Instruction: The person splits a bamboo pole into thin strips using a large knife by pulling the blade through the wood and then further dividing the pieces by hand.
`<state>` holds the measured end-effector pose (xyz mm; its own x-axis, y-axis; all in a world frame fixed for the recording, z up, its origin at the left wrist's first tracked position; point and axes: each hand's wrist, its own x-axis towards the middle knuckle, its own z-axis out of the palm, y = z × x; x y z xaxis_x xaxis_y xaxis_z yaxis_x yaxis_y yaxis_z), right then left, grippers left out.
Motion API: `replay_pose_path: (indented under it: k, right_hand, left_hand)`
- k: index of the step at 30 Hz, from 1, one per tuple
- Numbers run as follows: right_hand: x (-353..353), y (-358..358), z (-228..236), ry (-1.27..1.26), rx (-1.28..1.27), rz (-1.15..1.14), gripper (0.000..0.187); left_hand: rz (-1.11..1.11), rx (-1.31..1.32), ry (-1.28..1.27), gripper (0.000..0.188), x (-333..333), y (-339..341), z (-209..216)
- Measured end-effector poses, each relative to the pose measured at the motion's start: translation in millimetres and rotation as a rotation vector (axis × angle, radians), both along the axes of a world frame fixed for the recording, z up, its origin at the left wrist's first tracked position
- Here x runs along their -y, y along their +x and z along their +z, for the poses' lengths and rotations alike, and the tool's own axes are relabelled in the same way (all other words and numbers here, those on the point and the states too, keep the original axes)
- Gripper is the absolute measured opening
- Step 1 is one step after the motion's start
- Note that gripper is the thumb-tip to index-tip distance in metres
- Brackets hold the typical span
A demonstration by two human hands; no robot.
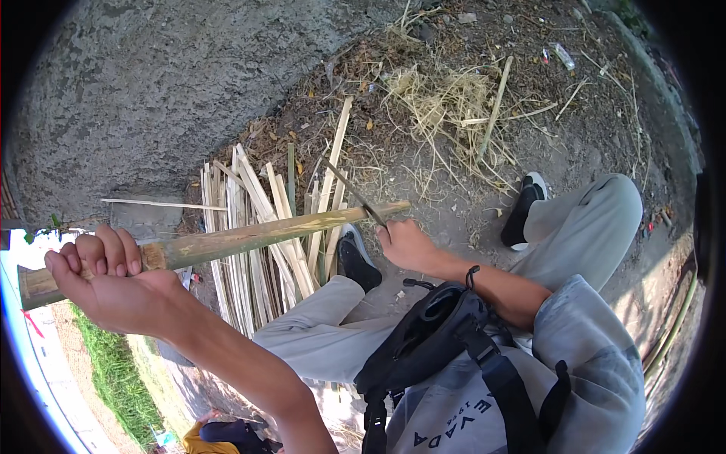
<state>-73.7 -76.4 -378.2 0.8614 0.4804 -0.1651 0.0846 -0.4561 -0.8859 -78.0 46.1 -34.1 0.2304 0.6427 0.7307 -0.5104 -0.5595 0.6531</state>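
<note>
A person's left hand wraps around a bamboo pole near its thicker end, while the right hand is closed on a knife, its dark blade crossing the pole near the narrower tip. The pole slants above a pile of split bamboo strips on the ground; tangled pale shavings lie beyond, near a black shoe.
</note>
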Motion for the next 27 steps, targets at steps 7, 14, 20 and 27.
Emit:
replay_pose_path:
  k: [7, 14, 20, 27]
  right_hand:
    - [-0.5, -12.1, -29.0, -0.023, 0.014, -0.019, 0.038]
    - [-6.7, -21.5, 8.0, 0.176, 0.125, -0.056, 0.035]
    - [-7.2, -17.7, -2.4, 0.138, 0.017, -0.088, 0.03]
    - [-6.4, -17.8, -37.8, 0.079, 0.026, -0.122, 0.029]
  left_hand:
    - [0.267, -0.044, -0.053, 0.026, 19.5, 27.5, 3.3]
    - [0.303, -0.07, -0.035, 0.026, 28.4, 34.3, 3.0]
    - [0.279, -0.081, -0.015, 0.028, 24.0, 33.0, 2.6]
    - [0.318, -0.051, -0.024, 0.033, 42.0, 37.7, 0.0]
